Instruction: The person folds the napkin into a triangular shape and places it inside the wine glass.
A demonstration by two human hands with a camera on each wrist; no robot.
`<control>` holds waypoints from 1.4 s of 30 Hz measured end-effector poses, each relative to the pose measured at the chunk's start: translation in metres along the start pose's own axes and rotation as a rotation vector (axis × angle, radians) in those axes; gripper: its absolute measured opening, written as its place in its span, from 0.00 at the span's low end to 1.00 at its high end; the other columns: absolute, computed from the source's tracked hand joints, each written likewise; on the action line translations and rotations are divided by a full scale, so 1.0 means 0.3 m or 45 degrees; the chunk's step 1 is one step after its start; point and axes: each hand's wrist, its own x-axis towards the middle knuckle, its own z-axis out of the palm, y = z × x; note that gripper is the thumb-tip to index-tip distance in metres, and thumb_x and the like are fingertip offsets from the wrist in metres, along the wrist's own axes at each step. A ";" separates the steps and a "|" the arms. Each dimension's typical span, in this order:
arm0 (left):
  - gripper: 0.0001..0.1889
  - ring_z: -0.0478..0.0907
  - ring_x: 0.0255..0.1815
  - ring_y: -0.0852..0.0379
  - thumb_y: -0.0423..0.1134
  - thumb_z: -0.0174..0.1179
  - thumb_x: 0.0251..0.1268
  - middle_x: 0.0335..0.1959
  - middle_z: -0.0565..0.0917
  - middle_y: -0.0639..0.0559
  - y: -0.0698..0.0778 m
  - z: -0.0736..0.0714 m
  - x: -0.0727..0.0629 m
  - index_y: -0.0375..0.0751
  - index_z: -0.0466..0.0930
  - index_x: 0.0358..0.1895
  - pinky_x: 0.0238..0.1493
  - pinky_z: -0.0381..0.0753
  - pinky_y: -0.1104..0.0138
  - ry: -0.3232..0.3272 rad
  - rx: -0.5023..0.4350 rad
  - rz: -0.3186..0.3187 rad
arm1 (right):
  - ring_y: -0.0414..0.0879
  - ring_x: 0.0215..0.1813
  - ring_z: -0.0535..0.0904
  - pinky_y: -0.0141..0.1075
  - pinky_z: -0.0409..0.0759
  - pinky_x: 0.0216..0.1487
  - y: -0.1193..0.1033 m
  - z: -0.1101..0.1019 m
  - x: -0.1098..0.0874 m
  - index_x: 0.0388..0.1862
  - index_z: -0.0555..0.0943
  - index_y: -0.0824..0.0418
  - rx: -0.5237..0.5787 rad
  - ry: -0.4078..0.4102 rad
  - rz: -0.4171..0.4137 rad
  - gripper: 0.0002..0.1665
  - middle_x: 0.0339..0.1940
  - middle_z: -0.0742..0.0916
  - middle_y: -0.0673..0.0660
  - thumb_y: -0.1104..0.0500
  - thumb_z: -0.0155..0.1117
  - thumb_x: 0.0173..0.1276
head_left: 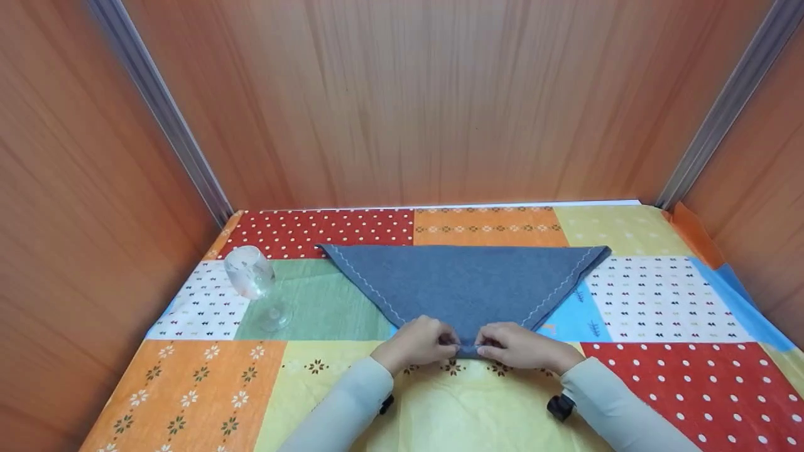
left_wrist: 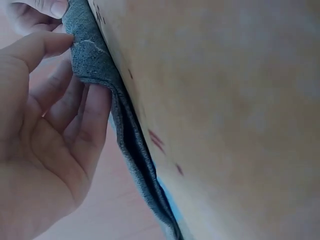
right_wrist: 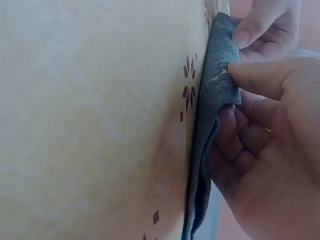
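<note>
A dark grey-blue cloth (head_left: pixel 465 282) with pale stitching along its slanted sides lies folded on the table, its long straight edge at the back and its narrow end toward me. At that near end my left hand (head_left: pixel 422 344) pinches the folded edge between thumb and fingers. Close beside it, my right hand (head_left: pixel 518 345) pinches the same edge. In the left wrist view the cloth (left_wrist: pixel 90 55) shows a turned-over layer under the thumb. The right wrist view shows the right thumb (right_wrist: pixel 260 77) on top of the cloth's rolled edge, with fingers beneath.
A clear stemmed glass (head_left: pixel 250 273) stands on the left of the table, apart from the cloth. A patchwork-patterned tablecloth (head_left: pixel 339 395) covers the table. Wood-grain panels (head_left: pixel 440 100) enclose the back and both sides.
</note>
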 end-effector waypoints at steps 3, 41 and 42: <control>0.05 0.76 0.24 0.68 0.43 0.65 0.68 0.26 0.83 0.65 -0.006 0.000 0.011 0.49 0.88 0.39 0.31 0.76 0.73 -0.007 -0.052 -0.042 | 0.37 0.29 0.71 0.36 0.73 0.35 0.004 -0.002 0.007 0.45 0.79 0.54 0.059 -0.007 0.053 0.08 0.32 0.80 0.46 0.54 0.54 0.80; 0.13 0.83 0.43 0.61 0.36 0.70 0.64 0.42 0.88 0.59 -0.019 -0.025 -0.052 0.52 0.90 0.51 0.45 0.81 0.71 0.082 0.593 0.414 | 0.42 0.30 0.71 0.37 0.72 0.33 0.018 0.003 0.037 0.39 0.73 0.55 0.098 0.032 0.105 0.06 0.33 0.78 0.49 0.57 0.56 0.79; 0.13 0.83 0.43 0.61 0.36 0.69 0.64 0.43 0.88 0.59 -0.014 -0.025 -0.051 0.52 0.90 0.51 0.45 0.81 0.71 0.072 0.594 0.396 | 0.42 0.30 0.71 0.37 0.72 0.33 0.019 0.003 0.037 0.39 0.73 0.55 0.098 0.031 0.102 0.06 0.33 0.78 0.49 0.57 0.56 0.79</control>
